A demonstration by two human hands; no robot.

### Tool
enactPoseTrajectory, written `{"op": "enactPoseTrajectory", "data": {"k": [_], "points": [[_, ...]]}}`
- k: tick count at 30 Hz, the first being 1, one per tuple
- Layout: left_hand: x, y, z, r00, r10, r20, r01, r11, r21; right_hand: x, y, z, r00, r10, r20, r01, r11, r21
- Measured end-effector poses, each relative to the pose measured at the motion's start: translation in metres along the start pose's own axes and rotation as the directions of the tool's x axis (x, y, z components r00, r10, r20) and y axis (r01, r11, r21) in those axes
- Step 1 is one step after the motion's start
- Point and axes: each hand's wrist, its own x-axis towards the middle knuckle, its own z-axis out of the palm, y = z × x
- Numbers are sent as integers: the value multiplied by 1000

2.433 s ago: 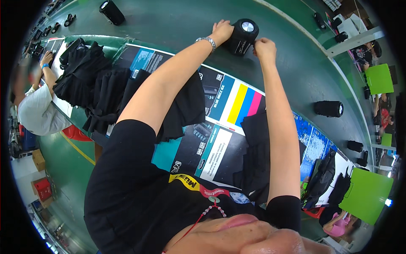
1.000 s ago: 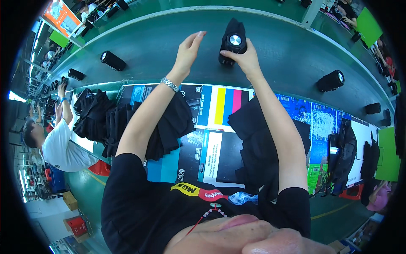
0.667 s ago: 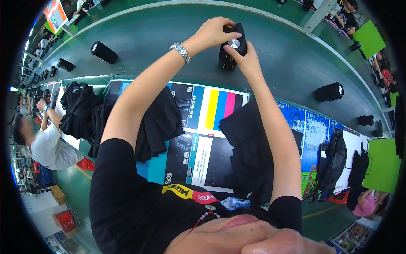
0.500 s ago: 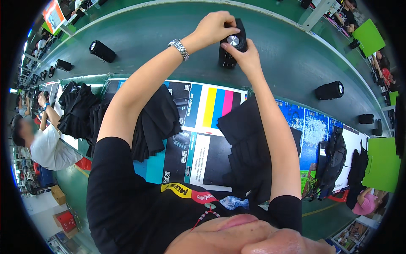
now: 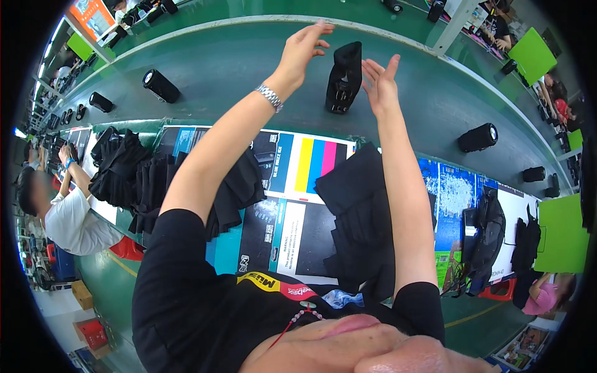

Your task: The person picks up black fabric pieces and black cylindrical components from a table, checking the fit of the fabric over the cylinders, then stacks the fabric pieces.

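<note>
A black cylindrical speaker (image 5: 342,93) stands on the green work surface between my hands. Dark cloth-like material rises to a floppy tip at its upper end, and pale markings show low on its side. Left of it is my left hand (image 5: 303,53), fingers apart and holding nothing. On the other side my right hand (image 5: 382,84) is spread open, its fingertips close to the speaker; whether they touch it I cannot tell. Nearer to me, a fanned stack of black cloth pieces (image 5: 357,211) lies beside my right forearm, and another black cloth pile (image 5: 239,186) lies under my left forearm.
More black speakers lie along the green surface (image 5: 249,74), including one at left (image 5: 160,86) and one at right (image 5: 478,137). Printed cardboard sheets (image 5: 316,168) cover the near table. A co-worker in white (image 5: 81,217) sits at left; a green panel (image 5: 563,236) stands at right.
Both hands have come off the speaker and opened, the left moving leftward. The speaker's silver round end, visible before, is now hidden. Speakers at left and right have shifted slightly in view.
</note>
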Motion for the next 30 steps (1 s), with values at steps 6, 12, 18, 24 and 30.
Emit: {"op": "enactPoseTrajectory", "data": {"k": [6,12,18,24,30], "points": [[-5,-72,39,957,-291,1,266,872,-410,55,37,16,994,99,38,-101,994,43],[-21,-99,72,952,-267,-149,191,900,-391,59,75,-35,974,121,193,-183,922,340],[-33,-144,67,910,-198,-364,102,958,-268,51,92,-41,975,-187,-116,149,950,-276],[-35,-146,77,892,53,-449,42,979,199,41,95,-54,900,-293,-322,117,875,-470],[-46,-117,77,910,-215,-354,266,959,102,27,57,-81,912,-272,-307,9,761,-649]]}}
